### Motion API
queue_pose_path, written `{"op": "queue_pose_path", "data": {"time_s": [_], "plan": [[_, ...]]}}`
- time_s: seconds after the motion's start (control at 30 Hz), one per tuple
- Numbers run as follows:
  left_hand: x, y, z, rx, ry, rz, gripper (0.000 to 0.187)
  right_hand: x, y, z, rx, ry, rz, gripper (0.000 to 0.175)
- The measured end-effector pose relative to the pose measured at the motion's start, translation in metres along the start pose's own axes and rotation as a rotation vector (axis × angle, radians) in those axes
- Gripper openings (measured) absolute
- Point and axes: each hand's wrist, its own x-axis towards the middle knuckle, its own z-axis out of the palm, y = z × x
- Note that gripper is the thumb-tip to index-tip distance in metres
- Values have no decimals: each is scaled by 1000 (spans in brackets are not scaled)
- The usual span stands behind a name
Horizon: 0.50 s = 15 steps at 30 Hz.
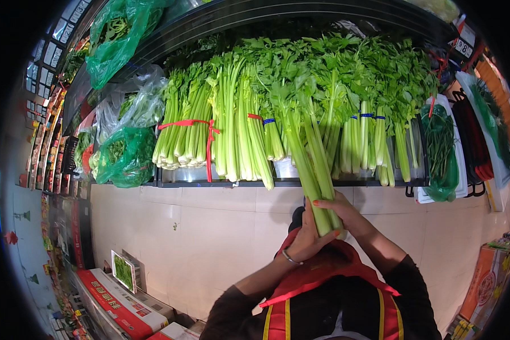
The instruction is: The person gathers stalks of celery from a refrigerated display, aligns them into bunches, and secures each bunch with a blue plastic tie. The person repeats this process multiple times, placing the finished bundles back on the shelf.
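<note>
Two long celery stalks point(308, 174) stand out toward me over the front edge of the display shelf, leafy ends away from me. My left hand point(307, 240), with a bracelet at the wrist, wraps their pale base from the left. From the right, my right hand point(340, 208) grips them slightly higher, its thumb lying across the stalks. Behind them the shelf holds a row of celery point(238, 127). One bundle point(187, 136) at the left is tied with red ribbon, and several slimmer ones point(365, 140) bear blue bands.
Left of the celery lie greens in a green plastic bag point(125, 157) and a clear bag point(140, 102). A bag of thin dark greens point(440, 148) sits on a white crate point(457, 170) at right. Printed cartons point(114, 301) stand on the tiled floor point(216, 238) behind me.
</note>
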Motion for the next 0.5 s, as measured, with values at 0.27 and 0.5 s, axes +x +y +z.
{"op": "queue_pose_path", "data": {"time_s": [0.27, 0.5], "plan": [[109, 63, -84, 1074, -455, 649, 96, -81, -73, -14, 219, -125, 337, 43], [155, 80, 30, 756, -1055, 881, 64, -172, -61, -64, 366, -84, 425, 51]]}}
